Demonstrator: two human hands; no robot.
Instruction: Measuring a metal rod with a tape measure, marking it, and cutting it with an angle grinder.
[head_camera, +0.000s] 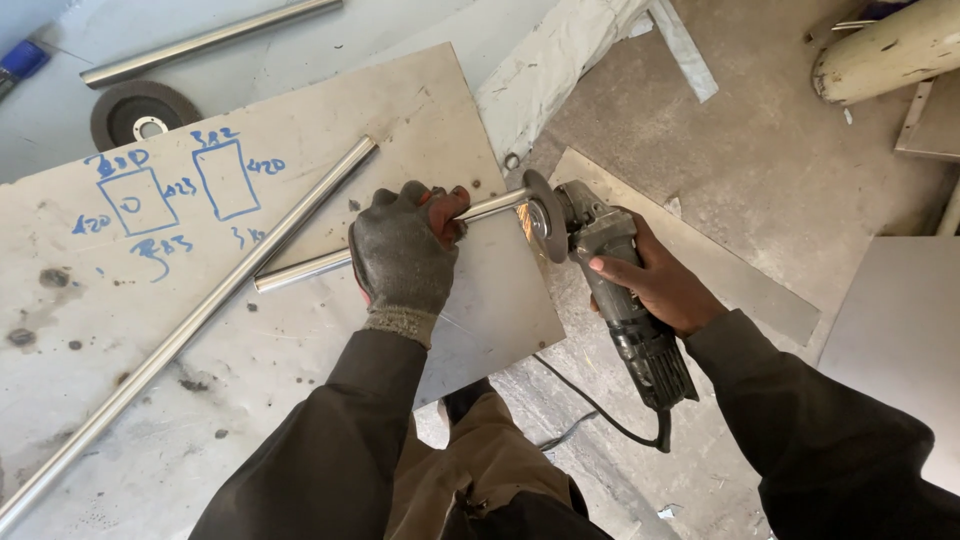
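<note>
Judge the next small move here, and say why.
Probably ease the grinder disc a little further through the short tube: the disc meets the tube's end at the sheet's edge, the gloved left hand clamps the tube, and the right hand grips the grinder.

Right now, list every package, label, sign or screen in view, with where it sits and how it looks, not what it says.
No packages, printed labels, signs or screens show.
Hand-drawn markings: blue marker, two sketched rectangles with scribbles around them, upper left on the grey metal sheet, left of the gloved left hand gripping a steel tube.
Angle grinder in the bare right hand: grey and black body, no label readable.
</note>
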